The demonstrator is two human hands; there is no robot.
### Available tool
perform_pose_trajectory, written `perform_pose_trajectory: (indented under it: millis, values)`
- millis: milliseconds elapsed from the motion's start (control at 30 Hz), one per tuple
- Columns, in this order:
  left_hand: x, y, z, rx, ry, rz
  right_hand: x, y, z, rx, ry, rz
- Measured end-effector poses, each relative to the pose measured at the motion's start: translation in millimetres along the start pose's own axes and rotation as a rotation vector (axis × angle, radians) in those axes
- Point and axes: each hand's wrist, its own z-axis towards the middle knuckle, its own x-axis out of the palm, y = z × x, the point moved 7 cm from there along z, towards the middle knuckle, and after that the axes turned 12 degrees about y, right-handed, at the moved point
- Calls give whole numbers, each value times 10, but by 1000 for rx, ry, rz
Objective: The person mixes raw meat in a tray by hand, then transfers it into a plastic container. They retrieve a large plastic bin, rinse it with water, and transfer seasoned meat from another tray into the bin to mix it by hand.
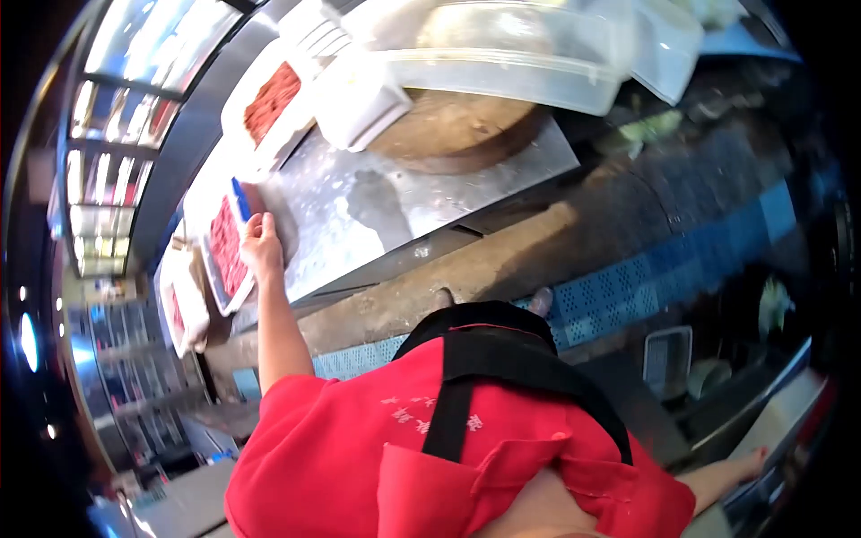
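My left hand (261, 244) is reached out over the near edge of a white tray of red minced meat (226, 247). Its fingers are curled, closed at the end of a narrow blue object (240, 199) that slants up over the tray; what kind of thing it is, I cannot make out. Far off at the lower right, my right hand (749, 464) is beside a pale flat panel (778, 420). That hand is small and dim there, and its fingers are not clear.
A steel counter (332, 215) carries a round wooden chopping block (457, 134), a clear plastic tub (511, 76), a white container (359, 103) and another tray of red meat (272, 103). Blue perforated matting (619, 300) lies on the floor. Lit glass-fronted shelves (117, 117) stand at the left.
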Motion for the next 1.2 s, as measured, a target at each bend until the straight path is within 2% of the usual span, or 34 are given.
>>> perform_pose_trajectory:
  millis: [33,67,100,167,200,233,267,300,333,367,400,433,467,500,533,567,600,633,667,700,733,767,800,833,867,900,967,1000,1067,1100,1133,1167,1200]
  values:
    - [-2,178,-63,-35,-13,0,-101,-164,-18,7,-107,9]
    - [-10,249,-172,-82,-20,81,-120,-458,24,71,-90,-3]
    - [-54,308,-322,-110,-5,82,129,-1064,142,228,156,-128]
    - [129,959,-435,-233,41,-13,628,-2182,132,403,744,-466]
    - [144,1332,-485,-314,55,-109,988,-2328,-1331,602,824,-175]
    - [147,1401,-634,-403,58,-275,1284,-2797,-2067,761,1064,-174]
    - [174,1598,-707,-495,78,-404,1449,-2987,-3118,773,1061,-383]
    - [108,1486,-837,-624,98,-472,1593,-3121,-4043,758,1222,-557]
    - [58,1342,-944,-755,123,-544,1675,-2766,-5284,567,1285,-728]
    - [115,1539,-906,-846,101,-668,1749,-2776,-6113,479,1600,-815]
    - [190,1736,-841,-898,163,-872,1778,-2739,-6886,391,1893,-804]
    - [205,1764,-770,-891,176,-1060,1753,-2586,-7640,308,2186,-744]
    - [213,1751,-683,-879,197,-1245,1678,-2388,-8313,173,2372,-594]
    - [196,1814,-563,-867,158,-1409,1535,-2281,-8866,392,2458,-569]
    - [198,1874,-478,-858,121,-1572,1435,-2079,-9335,101,2604,-571]
    - [141,1875,-413,-900,34,-1620,1301,-1956,-9743,-39,2713,-462]
    - [160,2062,-315,-939,31,-1673,1174,-1756,-10111,-185,2802,-424]
    - [169,2224,-277,-963,128,-1672,1053,-1684,-10372,-301,2877,-390]
    - [180,2344,-257,-979,252,-1672,984,-1607,-10558,-395,2873,-425]
    - [160,2444,-209,-860,388,-1648,958,-1570,-10690,-394,2840,-436]
    - [205,2470,-177,-878,372,-1701,994,-1533,-10756,-412,2791,-456]
    - [276,2670,-136,-842,481,-1755,1130,-1337,-10757,-537,2640,-434]
    - [174,2536,-159,-1009,294,-1618,1272,-1107,-10783,-656,2507,-389]
    - [153,2784,-132,-1014,294,-1548,1495,-879,-10696,-766,2262,-352]
    - [39,2924,-85,-997,180,-1489,1723,-647,-10553,-787,1991,-487]
    - [-48,3062,-62,-997,127,-1423,1983,-564,-10342,-744,1789,-495]
    - [-254,3060,46,-971,4,-1273,2501,-705,-9747,-227,1651,-514]
    - [-350,3142,82,-938,-50,-1227,2563,-731,-9642,-47,1573,-597]
    - [-362,3412,226,-849,-65,-1230,2517,-1079,-9431,486,1434,-573]
    - [-419,3472,310,-873,-99,-1192,2542,-1115,-9513,491,1444,-572]
    - [-463,3531,386,-948,-87,-1209,2523,-1219,-9561,596,1327,-525]
    - [-425,3978,575,-931,15,-1155,2519,-1353,-9636,703,1215,-488]
    - [-412,4427,700,-983,7,-1003,2655,-1535,-9633,728,1240,-516]
